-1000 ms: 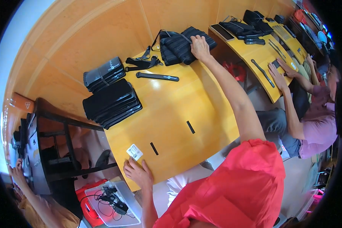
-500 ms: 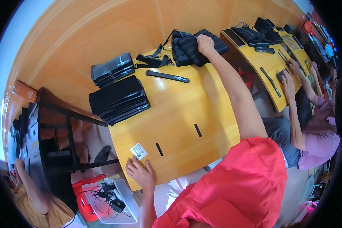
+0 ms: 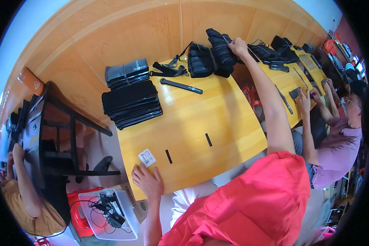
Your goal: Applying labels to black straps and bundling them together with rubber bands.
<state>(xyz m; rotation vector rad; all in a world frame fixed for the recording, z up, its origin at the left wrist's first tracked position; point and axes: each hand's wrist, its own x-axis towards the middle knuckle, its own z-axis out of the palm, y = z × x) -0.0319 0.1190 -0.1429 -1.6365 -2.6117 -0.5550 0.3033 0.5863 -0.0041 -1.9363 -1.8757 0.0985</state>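
Note:
My right hand (image 3: 238, 47) reaches to the table's far right corner, its fingers closed on a bundle of black fabric straps (image 3: 218, 48). This bundle stands tilted up against another bundle of black straps (image 3: 199, 61). My left hand (image 3: 147, 182) rests at the near left edge of the table, fingers spread and flat, just below a white printed label (image 3: 146, 157). A single black strap (image 3: 181, 86) lies across the far part of the table. Loose black straps with buckles (image 3: 170, 70) are behind it.
On the yellow table (image 3: 229, 123) are a stack of black folded pouches (image 3: 131, 102), a banded grey-black stack (image 3: 127, 74) and two short black strips. A clear bin of cables (image 3: 106, 217) stands at lower left. Co-workers sit at both sides; a second table (image 3: 291, 78) is right.
My right hand has moved right and raised the strap bundle from lying to upright. The left hand stays by the label. The view has shifted slightly.

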